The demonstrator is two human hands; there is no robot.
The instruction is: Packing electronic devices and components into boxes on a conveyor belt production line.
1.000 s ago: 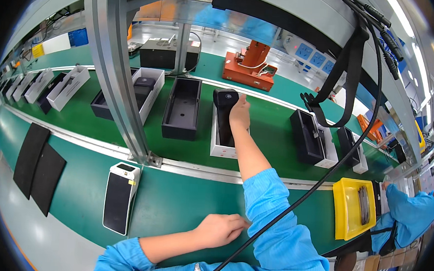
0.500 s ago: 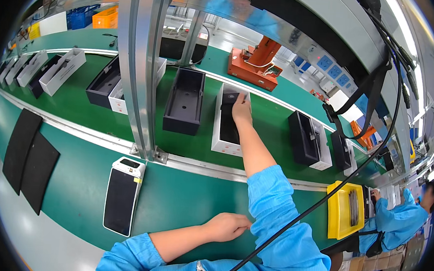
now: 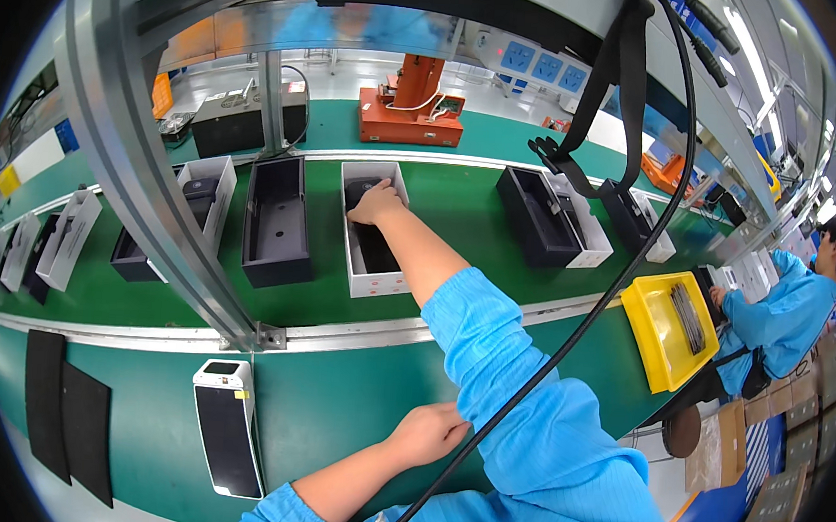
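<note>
My right hand [image 3: 378,202] reaches into a white open box [image 3: 379,285] on the green conveyor belt. Its fingers are closed round the upper end of a dark handheld device [image 3: 378,252] lying inside; the fingertips are partly hidden. Low over the bench, my left hand [image 3: 427,434] is curled closed beside my right sleeve, with nothing seen in it. A white handheld terminal [image 3: 228,431] with a dark screen lies on the bench to the left. Just left of the white box stands a dark open box [image 3: 279,219].
More boxes [image 3: 540,221] line the belt on both sides. A metal post [image 3: 156,168] rises at the left. A black cable [image 3: 618,283] hangs across the view. At the right are a yellow tray [image 3: 645,344] and a co-worker [image 3: 780,312]. Black mats [image 3: 50,401] lie far left.
The view has turned to the right, so the boxes and bench appear shifted left. My right hand remains in the white box, its fingers lower over the device. My left hand stays curled.
</note>
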